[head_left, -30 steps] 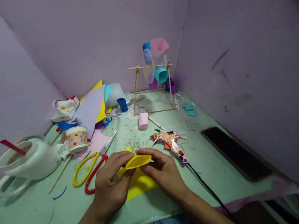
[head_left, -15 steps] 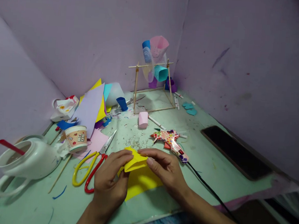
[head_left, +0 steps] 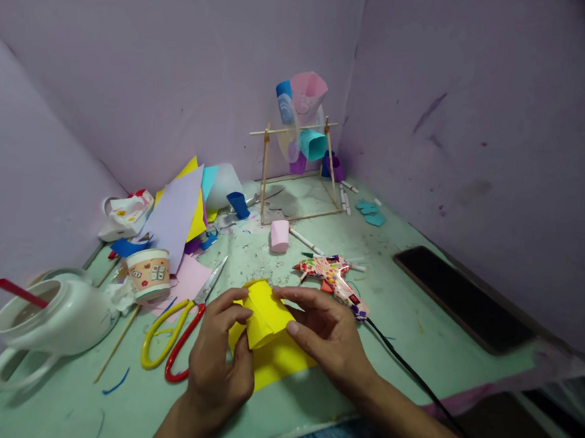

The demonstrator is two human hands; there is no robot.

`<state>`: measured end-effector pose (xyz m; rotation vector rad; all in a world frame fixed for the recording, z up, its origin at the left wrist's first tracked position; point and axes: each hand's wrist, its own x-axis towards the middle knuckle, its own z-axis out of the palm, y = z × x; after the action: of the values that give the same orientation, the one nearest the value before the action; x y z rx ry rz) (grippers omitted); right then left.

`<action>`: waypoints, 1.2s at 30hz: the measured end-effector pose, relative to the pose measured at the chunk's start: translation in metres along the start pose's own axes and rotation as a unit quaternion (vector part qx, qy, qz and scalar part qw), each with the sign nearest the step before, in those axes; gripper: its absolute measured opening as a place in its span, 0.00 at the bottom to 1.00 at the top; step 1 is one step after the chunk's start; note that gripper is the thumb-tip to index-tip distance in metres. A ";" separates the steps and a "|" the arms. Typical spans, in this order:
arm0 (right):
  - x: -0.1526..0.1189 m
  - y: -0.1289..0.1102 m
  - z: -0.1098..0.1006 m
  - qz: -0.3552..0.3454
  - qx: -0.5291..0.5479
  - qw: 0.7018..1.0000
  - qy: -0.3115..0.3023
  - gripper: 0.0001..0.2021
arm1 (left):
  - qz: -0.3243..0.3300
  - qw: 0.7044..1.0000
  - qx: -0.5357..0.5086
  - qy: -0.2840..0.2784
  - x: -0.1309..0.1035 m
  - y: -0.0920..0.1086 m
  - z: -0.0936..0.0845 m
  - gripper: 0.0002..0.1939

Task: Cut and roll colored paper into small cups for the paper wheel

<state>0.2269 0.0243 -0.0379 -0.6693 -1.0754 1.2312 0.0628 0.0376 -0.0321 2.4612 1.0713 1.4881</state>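
A small folded yellow paper piece (head_left: pixel 267 316) is held between my two hands, above a flat yellow sheet (head_left: pixel 282 362) on the table. The fingers of my left hand (head_left: pixel 225 354) pinch its left side, and my right hand (head_left: pixel 327 335) grips its right edge between thumb and fingers. Scissors (head_left: pixel 198 312) with one yellow and one red handle lie open beside my left hand. Beyond my right hand rests a patterned glue gun (head_left: pixel 336 279). A small pink paper cup (head_left: pixel 280 236) stands farther back.
A stick frame (head_left: pixel 264 170) at the back carries a wheel with colored paper cups (head_left: pixel 313 145). At left are a white teapot (head_left: pixel 70 313), a printed paper cup (head_left: pixel 149 274) and colored sheets (head_left: pixel 176 204). A phone (head_left: pixel 460 297) lies at right; the glue gun's black cord (head_left: pixel 403 361) crosses the table edge.
The folded yellow piece has turned in my hands, so its broad creased face now shows instead of its open edge. Both hands still hold it, with the fingers slightly shifted.
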 end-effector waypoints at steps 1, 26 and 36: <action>0.000 0.000 0.000 -0.001 0.005 1.000 0.000 0.15 | -0.019 1.000 -0.019 0.004 -0.001 0.000 0.000 0.18; 0.003 -0.001 -0.005 0.123 0.165 0.977 0.055 0.14 | -0.492 0.770 -0.403 -0.053 0.011 -0.006 -0.011 0.22; 0.004 -0.003 -0.005 0.088 0.079 0.989 0.092 0.12 | -0.460 0.775 -0.418 -0.112 0.014 -0.004 -0.015 0.23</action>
<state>0.2332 0.0278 -0.0359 -0.7513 -0.7689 1.3613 0.0524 0.0451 -0.0153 1.1473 0.9923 0.9522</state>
